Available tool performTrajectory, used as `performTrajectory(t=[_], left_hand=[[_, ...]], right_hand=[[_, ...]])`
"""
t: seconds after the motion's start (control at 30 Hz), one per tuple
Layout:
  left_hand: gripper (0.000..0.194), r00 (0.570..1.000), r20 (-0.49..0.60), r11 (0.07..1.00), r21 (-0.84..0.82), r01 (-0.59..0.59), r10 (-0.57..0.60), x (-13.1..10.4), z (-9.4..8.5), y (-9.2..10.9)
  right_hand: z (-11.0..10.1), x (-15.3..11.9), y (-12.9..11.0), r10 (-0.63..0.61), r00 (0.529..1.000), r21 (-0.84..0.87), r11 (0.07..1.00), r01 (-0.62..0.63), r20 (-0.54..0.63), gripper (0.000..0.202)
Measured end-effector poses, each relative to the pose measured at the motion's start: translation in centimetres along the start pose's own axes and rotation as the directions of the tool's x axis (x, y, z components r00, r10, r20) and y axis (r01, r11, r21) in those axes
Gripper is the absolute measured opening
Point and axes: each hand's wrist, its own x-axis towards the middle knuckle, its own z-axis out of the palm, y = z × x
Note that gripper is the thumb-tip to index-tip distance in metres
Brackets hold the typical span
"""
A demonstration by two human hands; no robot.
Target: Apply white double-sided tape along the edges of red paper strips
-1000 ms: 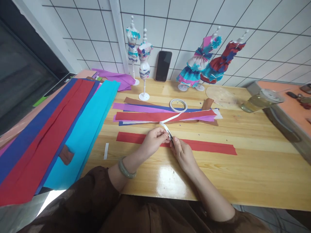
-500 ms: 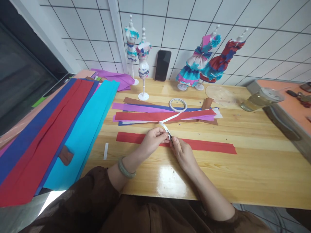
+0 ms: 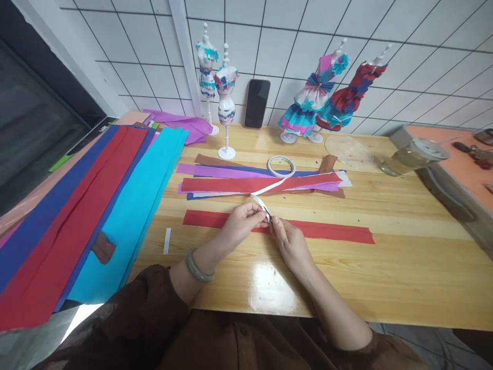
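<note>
In the middle of the table, my left hand (image 3: 243, 222) pinches the loose end of a white tape strip (image 3: 264, 204). That strip runs back to a roll of double-sided tape (image 3: 270, 171) lying on the stacked paper strips. Close beside it, my right hand (image 3: 289, 241) is closed round small scissors (image 3: 268, 211), whose dark blades meet the tape at my left fingertips; the handles are hidden in the hand. Beneath both hands lies a long red crepe paper strip (image 3: 331, 231), flat on the table. A short white piece of tape (image 3: 167, 241) rests to the left.
Folded crepe paper sheets (image 3: 127, 205) cover the left side. Small dress-form mannequins (image 3: 226, 108) stand at the back, two more in paper dresses (image 3: 308, 110) farther right. A phone (image 3: 257, 103) leans on the tiled wall. A lidded cup (image 3: 414, 155) is at right.
Both hands hold nearly the same pose, with the scissors still at the tape. The whole view has shifted very slightly.
</note>
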Motion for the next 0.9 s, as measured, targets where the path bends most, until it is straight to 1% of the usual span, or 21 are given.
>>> performTrajectory(t=[0.3, 0.5, 0.6, 0.7, 0.8, 0.9], left_hand=[[0.020, 0.999, 0.007, 0.999, 0.009, 0.036, -0.036, -0.01, -0.16, 0.11], [0.021, 0.999, 0.046, 1.000, -0.008, 0.006, -0.005, 0.00, -0.36, -0.21], [0.022, 0.998, 0.059, 1.000, -0.017, -0.007, 0.008, -0.09, -0.27, -0.25], [0.027, 0.997, 0.071, 0.999, -0.045, -0.018, 0.021, -0.19, -0.12, -0.27], [0.034, 0.997, 0.080, 0.996, -0.085, 0.014, -0.007, -0.29, -0.10, -0.21], [0.034, 0.998, 0.054, 0.995, -0.085, 0.049, -0.045, -0.33, -0.28, 0.11]], right_hand=[[-0.28, 0.01, 0.04, -0.029, 0.999, -0.065, 0.997, 0.028, -0.015, 0.040], [-0.32, 0.04, 0.01, -0.036, 0.999, -0.082, 0.996, 0.033, -0.027, 0.041], [-0.44, 0.08, 0.08, -0.023, 0.999, -0.066, 0.998, 0.019, -0.049, 0.042], [-0.66, 0.12, 0.17, 0.004, 0.998, -0.033, 0.999, -0.006, -0.066, 0.042], [-0.87, 0.13, 0.26, 0.012, 0.997, -0.010, 1.000, -0.013, -0.075, 0.041], [-0.92, 0.07, 0.36, 0.005, 0.995, 0.000, 1.000, -0.005, -0.099, 0.042]])
